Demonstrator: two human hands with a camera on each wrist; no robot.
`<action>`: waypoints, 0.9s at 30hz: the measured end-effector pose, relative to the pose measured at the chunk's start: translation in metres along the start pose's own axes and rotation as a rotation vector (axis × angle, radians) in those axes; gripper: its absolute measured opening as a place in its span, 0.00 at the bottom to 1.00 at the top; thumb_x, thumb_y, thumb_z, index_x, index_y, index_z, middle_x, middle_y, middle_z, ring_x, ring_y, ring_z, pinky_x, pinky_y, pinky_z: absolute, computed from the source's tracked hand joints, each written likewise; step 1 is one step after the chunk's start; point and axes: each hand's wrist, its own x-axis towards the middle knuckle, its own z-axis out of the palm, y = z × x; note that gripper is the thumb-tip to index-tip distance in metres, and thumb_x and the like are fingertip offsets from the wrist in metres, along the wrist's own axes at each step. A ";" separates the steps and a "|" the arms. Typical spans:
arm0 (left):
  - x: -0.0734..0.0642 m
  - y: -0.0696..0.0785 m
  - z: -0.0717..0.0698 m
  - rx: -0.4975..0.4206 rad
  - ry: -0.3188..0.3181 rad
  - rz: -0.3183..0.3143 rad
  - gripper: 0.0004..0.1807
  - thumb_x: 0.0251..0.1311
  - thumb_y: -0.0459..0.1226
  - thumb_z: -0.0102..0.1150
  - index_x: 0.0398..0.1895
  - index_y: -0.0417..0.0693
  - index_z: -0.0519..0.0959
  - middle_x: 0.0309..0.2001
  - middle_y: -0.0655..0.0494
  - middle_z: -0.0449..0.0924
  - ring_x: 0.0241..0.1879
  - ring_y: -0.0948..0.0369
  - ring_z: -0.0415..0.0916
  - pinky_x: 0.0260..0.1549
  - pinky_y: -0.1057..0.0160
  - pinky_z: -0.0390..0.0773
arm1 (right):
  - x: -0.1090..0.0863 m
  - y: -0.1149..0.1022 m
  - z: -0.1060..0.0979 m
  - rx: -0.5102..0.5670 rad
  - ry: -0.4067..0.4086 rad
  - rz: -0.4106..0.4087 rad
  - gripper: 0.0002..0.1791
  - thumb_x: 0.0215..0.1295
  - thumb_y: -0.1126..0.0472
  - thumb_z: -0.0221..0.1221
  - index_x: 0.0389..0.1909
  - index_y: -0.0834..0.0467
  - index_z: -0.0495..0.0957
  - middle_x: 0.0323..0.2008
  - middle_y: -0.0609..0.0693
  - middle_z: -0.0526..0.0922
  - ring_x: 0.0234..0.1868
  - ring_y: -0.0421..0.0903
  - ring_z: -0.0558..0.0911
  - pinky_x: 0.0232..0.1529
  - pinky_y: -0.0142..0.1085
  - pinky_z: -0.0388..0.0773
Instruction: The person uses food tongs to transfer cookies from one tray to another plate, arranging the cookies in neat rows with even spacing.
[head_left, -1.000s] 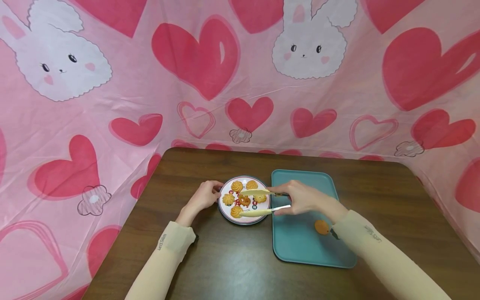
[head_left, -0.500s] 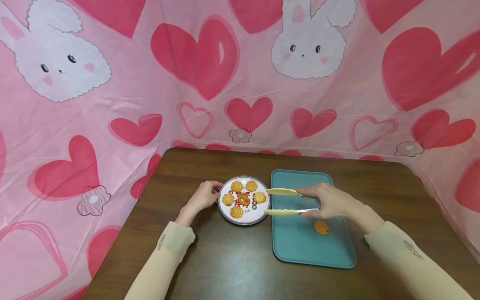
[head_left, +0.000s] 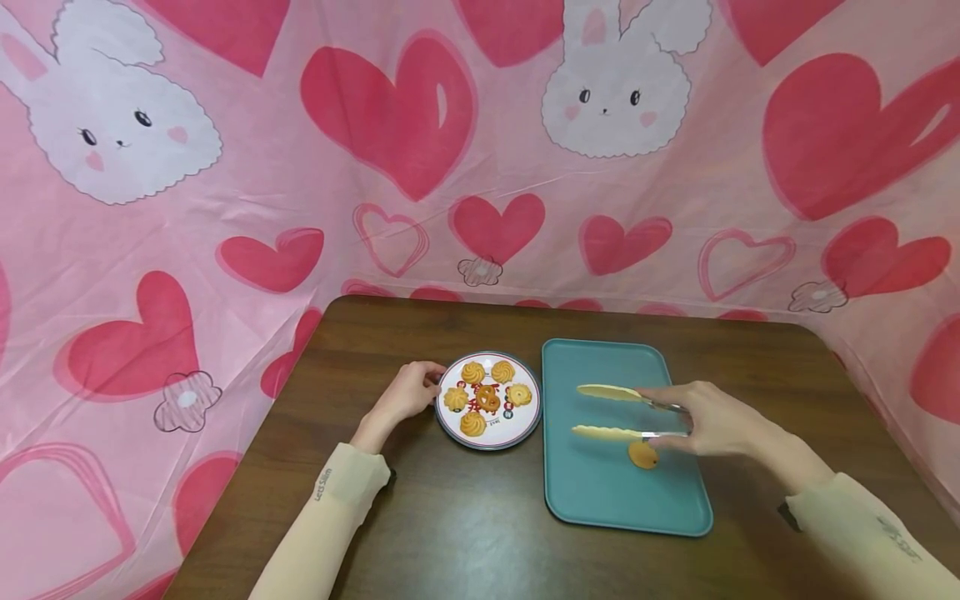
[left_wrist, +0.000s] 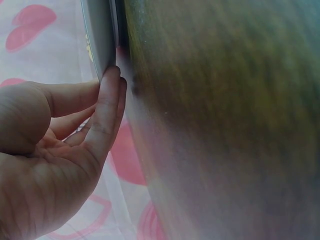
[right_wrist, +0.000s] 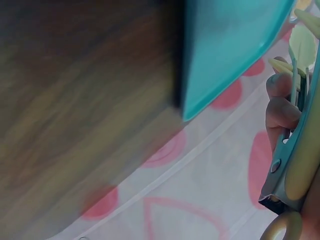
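My left hand (head_left: 408,390) pinches the left rim of a round white plate (head_left: 512,430). In the left wrist view its thumb and fingers close on the plate's edge (left_wrist: 102,37). Several golden swirl cookies (head_left: 472,424) and a pretzel-shaped cookie (head_left: 488,398) lie on the plate. My right hand (head_left: 720,421) grips a pair of tongs (head_left: 611,392) with cream tips, held above a teal tray (head_left: 600,496). The tips stand spread with nothing between them. A single round brown cookie (head_left: 642,455) lies on the tray, just below the lower tong arm.
The tray stands right of the plate, its left edge close to the plate's rim. Both are on a dark brown wooden table (head_left: 450,517). A pink cloth (head_left: 510,167) with hearts and rabbits hangs behind the table.
My right hand has drawn the spread tongs rightward, from over the plate to over the tray, uncovering the cookies on the plate. My left hand stays at the plate's rim.
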 end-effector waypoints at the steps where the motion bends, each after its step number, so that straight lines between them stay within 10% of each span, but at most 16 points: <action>1: 0.000 0.000 0.000 0.001 0.000 0.002 0.18 0.65 0.27 0.60 0.58 0.38 0.79 0.44 0.45 0.80 0.37 0.56 0.77 0.35 0.62 0.83 | -0.004 0.002 0.001 0.001 0.011 -0.003 0.41 0.52 0.40 0.73 0.65 0.55 0.76 0.25 0.39 0.78 0.15 0.29 0.58 0.18 0.27 0.62; 15: 0.001 -0.001 0.000 0.002 -0.002 0.013 0.18 0.65 0.27 0.60 0.58 0.37 0.79 0.43 0.46 0.81 0.37 0.56 0.77 0.34 0.61 0.83 | -0.048 0.015 0.005 0.007 0.109 -0.041 0.38 0.50 0.46 0.76 0.60 0.58 0.79 0.20 0.36 0.68 0.17 0.26 0.57 0.21 0.26 0.63; 27: 0.000 -0.001 0.000 -0.012 -0.001 -0.011 0.19 0.65 0.28 0.60 0.59 0.38 0.78 0.47 0.44 0.80 0.39 0.55 0.77 0.37 0.60 0.83 | -0.072 0.023 0.015 -0.062 0.139 -0.022 0.37 0.48 0.43 0.76 0.57 0.58 0.81 0.45 0.43 0.86 0.34 0.30 0.78 0.34 0.28 0.77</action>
